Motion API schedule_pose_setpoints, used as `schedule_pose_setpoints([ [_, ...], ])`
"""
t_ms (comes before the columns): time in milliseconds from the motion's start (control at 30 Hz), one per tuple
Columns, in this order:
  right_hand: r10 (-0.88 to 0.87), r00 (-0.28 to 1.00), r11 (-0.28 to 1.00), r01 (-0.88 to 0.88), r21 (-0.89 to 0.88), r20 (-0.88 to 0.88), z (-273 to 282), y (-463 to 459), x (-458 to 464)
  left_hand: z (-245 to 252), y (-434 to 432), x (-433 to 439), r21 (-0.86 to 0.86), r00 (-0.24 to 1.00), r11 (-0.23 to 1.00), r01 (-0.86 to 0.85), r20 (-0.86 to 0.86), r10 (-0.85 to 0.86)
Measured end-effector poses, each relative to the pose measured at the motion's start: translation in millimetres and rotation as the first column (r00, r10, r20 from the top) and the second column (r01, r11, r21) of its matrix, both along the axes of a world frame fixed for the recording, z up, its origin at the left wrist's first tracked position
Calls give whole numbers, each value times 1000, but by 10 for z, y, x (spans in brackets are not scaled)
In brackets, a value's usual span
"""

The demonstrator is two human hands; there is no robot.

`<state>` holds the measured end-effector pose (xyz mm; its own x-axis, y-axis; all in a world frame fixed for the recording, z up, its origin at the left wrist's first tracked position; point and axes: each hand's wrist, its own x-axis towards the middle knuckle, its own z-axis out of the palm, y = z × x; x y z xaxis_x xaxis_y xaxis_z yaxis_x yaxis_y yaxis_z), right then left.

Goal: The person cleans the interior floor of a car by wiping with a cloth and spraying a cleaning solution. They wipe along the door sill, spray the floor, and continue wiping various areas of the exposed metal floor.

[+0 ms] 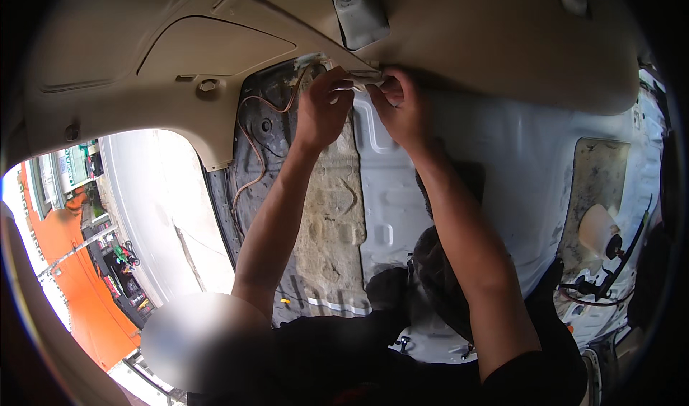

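Observation:
Inside a stripped vehicle cabin, both hands are raised to the lower edge of beige interior trim (484, 40). My left hand (325, 102) and my right hand (401, 104) pinch a small light-coloured piece (366, 76) from its two sides. A long beige band (290, 15), possibly seat-belt webbing, runs from the upper left down to that piece. Whether the two are joined is hidden by the fingers. A thin copper-coloured cable (261, 161) hangs in loops left of my left hand, against the dark bare panel (269, 131).
Bare grey sheet metal (500, 131) spreads behind my right arm, next to a strip of stained padding (328, 217). A grey metal bracket (358, 15) sits above the hands. At left, a window opening (167, 190) looks onto a street. Dark cloth-like items (441, 277) lie below my right forearm.

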<state>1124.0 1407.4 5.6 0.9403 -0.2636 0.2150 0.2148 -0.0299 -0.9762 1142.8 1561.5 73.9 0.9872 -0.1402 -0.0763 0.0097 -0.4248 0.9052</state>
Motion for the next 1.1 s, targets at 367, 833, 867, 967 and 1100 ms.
schedule_pose_setpoints([
  [367,166,986,700,-123,-703,-7,452,-217,256,42,-106,40,148,933,986,-72,360,14],
  [833,-40,974,888,-68,-456,-224,307,38,124,404,-358,-63,383,879,923,32,430,-209],
  [867,-43,967,893,-75,-443,-250,319,27,104,379,-345,-108,361,895,932,19,409,-177],
  [967,84,970,916,-165,-367,-226,395,-74,123,213,-302,-179,269,882,962,-49,464,-85],
  [1100,260,959,952,-274,-137,-110,78,-346,161,135,-535,-368,298,823,944,-142,566,-55],
])
